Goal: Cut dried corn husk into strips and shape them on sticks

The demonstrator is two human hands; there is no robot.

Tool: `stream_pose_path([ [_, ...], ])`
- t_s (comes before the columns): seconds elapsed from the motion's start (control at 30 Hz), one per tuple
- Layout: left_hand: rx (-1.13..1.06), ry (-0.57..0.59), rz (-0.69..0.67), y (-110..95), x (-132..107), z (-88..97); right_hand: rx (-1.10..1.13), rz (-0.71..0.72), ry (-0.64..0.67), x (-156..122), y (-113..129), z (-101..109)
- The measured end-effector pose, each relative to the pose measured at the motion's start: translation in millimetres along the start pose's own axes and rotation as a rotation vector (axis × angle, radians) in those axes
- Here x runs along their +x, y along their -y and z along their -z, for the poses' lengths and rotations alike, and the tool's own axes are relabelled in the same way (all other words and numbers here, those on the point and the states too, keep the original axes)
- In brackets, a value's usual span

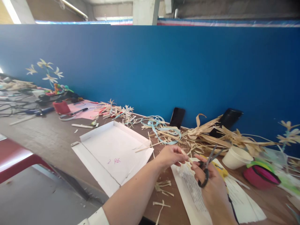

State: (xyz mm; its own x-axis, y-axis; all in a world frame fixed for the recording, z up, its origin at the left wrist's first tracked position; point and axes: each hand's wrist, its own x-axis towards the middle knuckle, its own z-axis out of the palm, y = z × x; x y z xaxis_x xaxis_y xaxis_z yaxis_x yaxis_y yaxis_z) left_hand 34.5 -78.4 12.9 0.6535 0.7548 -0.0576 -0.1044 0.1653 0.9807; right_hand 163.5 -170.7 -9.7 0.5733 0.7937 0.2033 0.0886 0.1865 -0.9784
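My left hand (pixel 172 156) has thumb and fingers pinched on a small pale strip of dried husk (pixel 190 160). Close beside it, my right hand (pixel 212 178) holds dark-handled scissors (pixel 206 173), their blades pointing up and away and slightly apart. The right thumb and fingertip come near the strip's other end; whether they touch it cannot be made out. Below both hands lie printed paper sheets (pixel 194 190). Short cut husk pieces (pixel 163 187) are scattered on the table left of the paper.
A white open box lid (pixel 112 153) stands at left. Dried husks (pixel 211 137), light blue ribbon (pixel 156 125) and two phones (pixel 177 117) line the blue partition (pixel 150 72). At right are a white cup (pixel 236 157), a yellow tool (pixel 219 168) and a pink pouch (pixel 260 178).
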Motion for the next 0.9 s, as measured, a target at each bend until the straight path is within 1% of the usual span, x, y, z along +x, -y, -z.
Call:
stream_pose_path([
  [0.1,0.042,0.012,0.003,2.0,1.9,0.4,-0.008,-0.063,0.044,1.5,-4.0,3.3],
  [0.2,0.130,0.012,-0.018,4.4,3.6,1.3,-0.107,-0.053,0.035,1.7,-4.9,5.7],
  [0.3,0.314,0.022,-0.078,5.9,3.6,3.5,-0.207,-0.035,0.043,0.5,0.1,5.3],
  [0.4,0.490,0.061,-0.173,6.0,2.4,6.8,-0.261,-0.032,0.059,-1.3,6.8,3.7],
  [0.5,0.593,0.086,-0.253,5.4,2.2,9.6,-0.302,-0.025,0.054,-1.9,9.3,3.0],
  [0.6,0.657,0.087,-0.280,4.5,2.5,11.3,-0.299,-0.029,0.033,-1.0,7.5,2.8],
  [0.67,0.671,0.096,-0.239,3.9,1.7,11.8,-0.289,-0.033,0.018,-0.2,5.9,2.7],
  [0.8,0.602,0.123,-0.061,2.7,-1.0,11.6,-0.286,-0.055,0.007,1.1,5.2,4.2],
  [0.9,0.475,0.096,-0.023,1.5,-1.3,11.0,-0.337,-0.087,-0.004,1.9,6.1,6.6],
])
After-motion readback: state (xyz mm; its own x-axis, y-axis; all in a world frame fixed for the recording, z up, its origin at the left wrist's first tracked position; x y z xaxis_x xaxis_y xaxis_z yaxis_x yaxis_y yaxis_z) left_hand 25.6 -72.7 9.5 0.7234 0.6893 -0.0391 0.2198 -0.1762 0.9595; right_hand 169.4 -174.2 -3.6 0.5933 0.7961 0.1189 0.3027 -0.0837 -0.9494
